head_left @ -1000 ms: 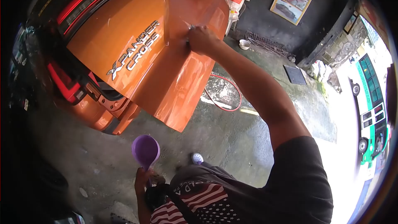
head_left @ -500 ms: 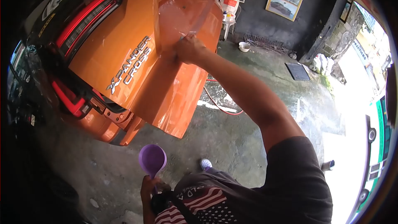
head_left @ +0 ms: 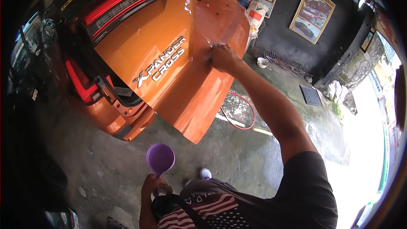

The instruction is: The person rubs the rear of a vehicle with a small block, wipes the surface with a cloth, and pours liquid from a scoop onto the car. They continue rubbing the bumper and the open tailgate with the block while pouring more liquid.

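Note:
My left hand (head_left: 153,183) is wrapped round the handle of a purple dipper (head_left: 160,157), held low in front of my body with its round bowl facing up. My right arm reaches out to the orange tailgate (head_left: 182,109) of a car. There my right hand (head_left: 226,58) is closed and pressed against the panel, near its recessed upper part. A small piece of something shows at the fingers, too hidden to name. Chrome letters (head_left: 161,61) reading "XPANDER CROSS" sit on the tailgate, left of this hand.
A red tail light (head_left: 121,6) glows at the car's upper left. On the wet concrete floor lie a red hose (head_left: 253,116), a white bowl (head_left: 262,62), a metal rack (head_left: 284,61) and a dark flat panel (head_left: 310,96). Framed posters (head_left: 311,13) hang on the dark wall.
The view has shifted, so the car and wall appear further right. My right hand stays at about the same part of the tailgate, and my left hand still holds the dipper.

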### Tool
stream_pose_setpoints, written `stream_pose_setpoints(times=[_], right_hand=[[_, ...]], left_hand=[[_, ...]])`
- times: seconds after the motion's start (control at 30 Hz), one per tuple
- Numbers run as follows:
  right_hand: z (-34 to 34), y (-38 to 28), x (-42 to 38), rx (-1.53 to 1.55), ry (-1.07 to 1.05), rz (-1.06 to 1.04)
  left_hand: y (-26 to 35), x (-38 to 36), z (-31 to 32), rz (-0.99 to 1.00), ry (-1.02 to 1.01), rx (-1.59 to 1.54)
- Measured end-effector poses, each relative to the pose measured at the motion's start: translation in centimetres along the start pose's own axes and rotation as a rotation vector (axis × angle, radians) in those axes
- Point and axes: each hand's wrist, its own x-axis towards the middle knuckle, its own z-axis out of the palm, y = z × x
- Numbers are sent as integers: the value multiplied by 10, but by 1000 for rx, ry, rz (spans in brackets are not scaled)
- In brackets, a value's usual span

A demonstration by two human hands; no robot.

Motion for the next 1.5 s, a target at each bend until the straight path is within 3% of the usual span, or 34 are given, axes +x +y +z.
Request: stream_pose_setpoints(times=[0.13, 0.23, 0.33, 0.43, 0.47, 0.5, 0.53, 0.57, 0.6, 0.7, 0.77, 0.8, 0.87, 0.9, 0.97, 1.1, 1.2, 1.3, 1.37, 1.43, 1.5], right_hand=[[5, -22, -27, 53, 224, -93], [3, 2, -17, 136, 169, 13], [17, 2, -53, 275, 351, -158], [33, -2, -138, 719, 286, -77], [48, -5, -171, 794, 189, 146], [105, 4, -200, 876, 235, 206], [145, -1, -232, 933, 117, 299], [170, -18, -250, 829, 34, 218], [192, -34, -276, 981, -137, 252], [203, -108, -294, 853, -279, 65], [218, -141, -281, 840, -87, -99], [233, -149, -275, 844, -87, -91], [260, -156, -260, 619, 46, -213], [266, -152, -255, 620, 43, -204], [269, -145, -241, 437, -412, 22], [287, -128, -245, 444, -486, 119], [248, -124, -249, 298, -579, 142], [231, -104, -254, 342, -538, 113], [260, -68, -266, 503, -258, 115], [259, -37, -273, 610, 90, 220], [242, -13, -265, 864, 261, 558]], left_hand=[[8, 10, 10, 36, 58, 46], [19, 6, 10, 10, 69, 178], [39, 16, 9, 79, -86, 237], [25, 40, 15, 157, -74, 349], [36, 41, 17, 175, -105, 354], [39, 47, 24, 180, -85, 332], [41, 54, 30, 242, -77, 373], [41, 61, 34, 300, -70, 423], [41, 74, 38, 300, -53, 416], [43, 97, 59, 301, -204, 543], [68, 103, 72, 260, -324, 556], [66, 111, 82, 256, -331, 561], [64, 130, 102, 362, -437, 614], [65, 130, 111, 360, -446, 616], [88, 125, 121, 426, -472, 687], [116, 109, 131, 347, -501, 631], [118, 101, 140, 291, -554, 577], [107, 109, 143, 309, -540, 590], [98, 117, 139, 350, -528, 595], [100, 117, 131, 395, -506, 599], [110, 112, 120, 362, -519, 658]])
